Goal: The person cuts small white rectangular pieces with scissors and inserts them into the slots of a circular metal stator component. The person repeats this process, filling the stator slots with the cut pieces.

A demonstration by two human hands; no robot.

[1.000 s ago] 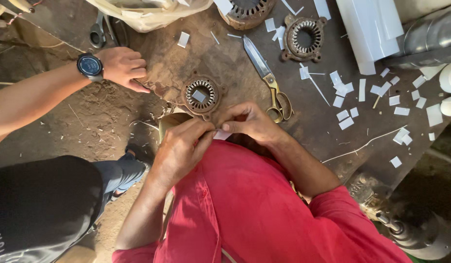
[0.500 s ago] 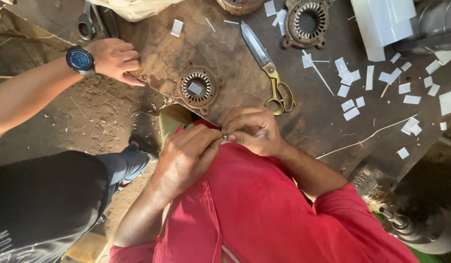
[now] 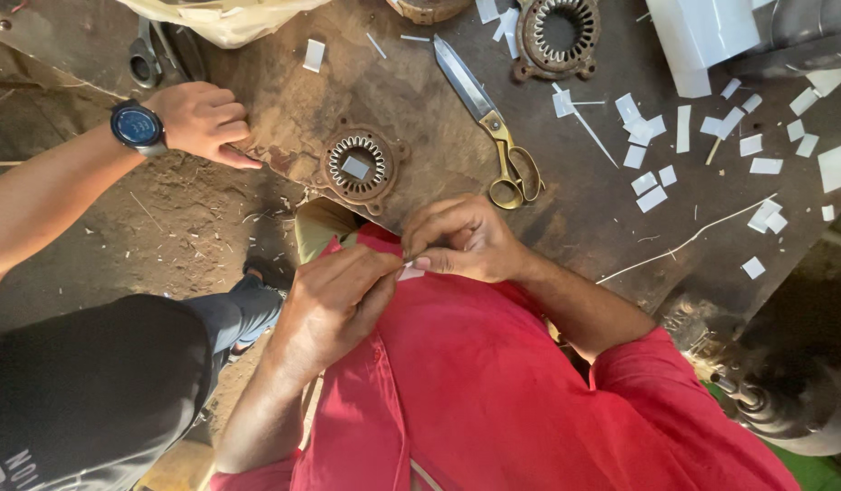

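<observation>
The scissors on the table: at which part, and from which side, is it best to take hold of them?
Probably at the two brass finger loops, not the blades. The scissors lie flat and shut, loops toward the person, blade tip pointing away to the upper left. A hand coming from the near edge of the table meets the loops first and stays clear of the point. Both hands, left hand and right hand, now pinch a small white piece.

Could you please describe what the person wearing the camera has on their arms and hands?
Both the left hand and the right hand are bare, with no gloves, rings or watch showing. The forearms are uncovered too. A red sleeve is pushed up on the right arm, part of a red shirt. The wristwatch with a dark band belongs to another person's arm.
</observation>
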